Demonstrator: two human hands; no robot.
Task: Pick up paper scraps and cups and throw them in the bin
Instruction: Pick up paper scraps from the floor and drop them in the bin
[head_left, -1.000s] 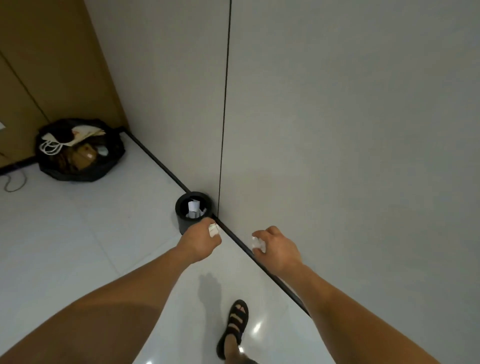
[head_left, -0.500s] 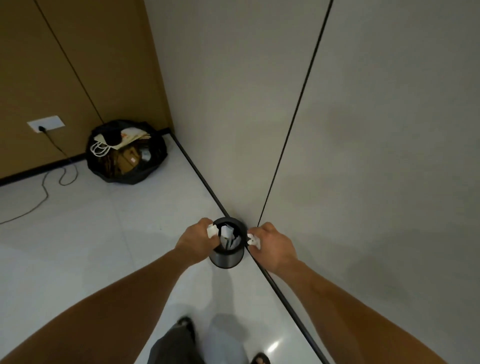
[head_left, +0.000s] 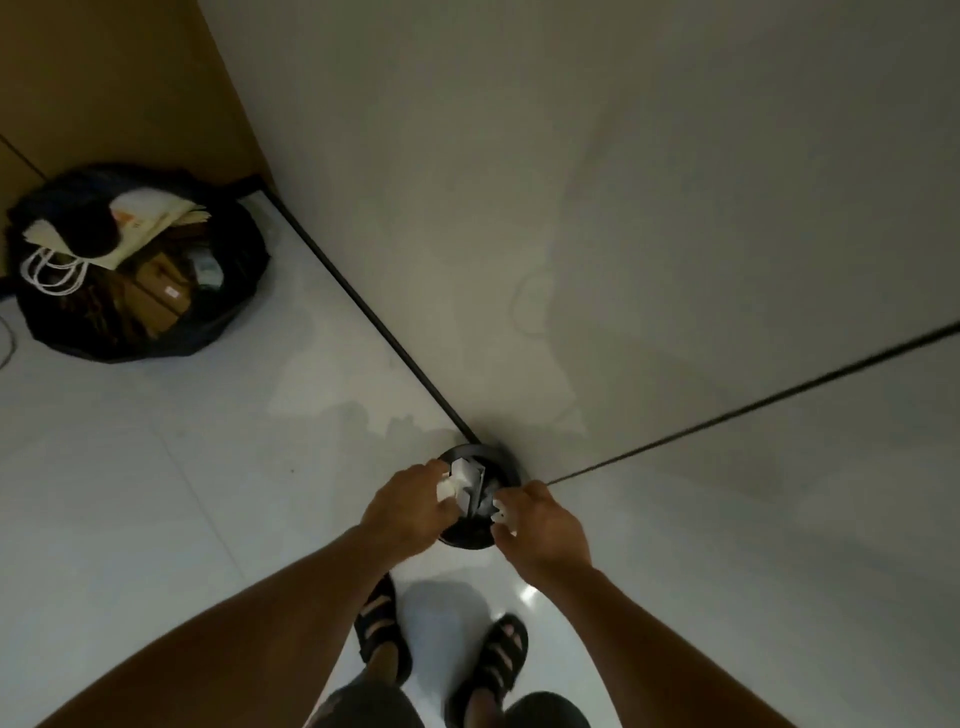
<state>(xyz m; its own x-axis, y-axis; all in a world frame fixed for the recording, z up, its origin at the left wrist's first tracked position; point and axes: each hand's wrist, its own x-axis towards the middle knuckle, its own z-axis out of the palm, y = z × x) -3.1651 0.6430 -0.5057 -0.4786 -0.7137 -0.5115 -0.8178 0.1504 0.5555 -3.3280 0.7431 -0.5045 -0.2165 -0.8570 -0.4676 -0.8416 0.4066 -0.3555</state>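
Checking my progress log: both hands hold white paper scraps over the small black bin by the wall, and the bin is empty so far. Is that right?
Not quite: the bin is not empty. The head view shows white paper already in it. The rest holds: left hand and right hand each hold a white scrap over it, by the wall.

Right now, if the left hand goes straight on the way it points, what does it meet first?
Likely the white paper standing in the black bin, just beyond the left hand; depth unclear.
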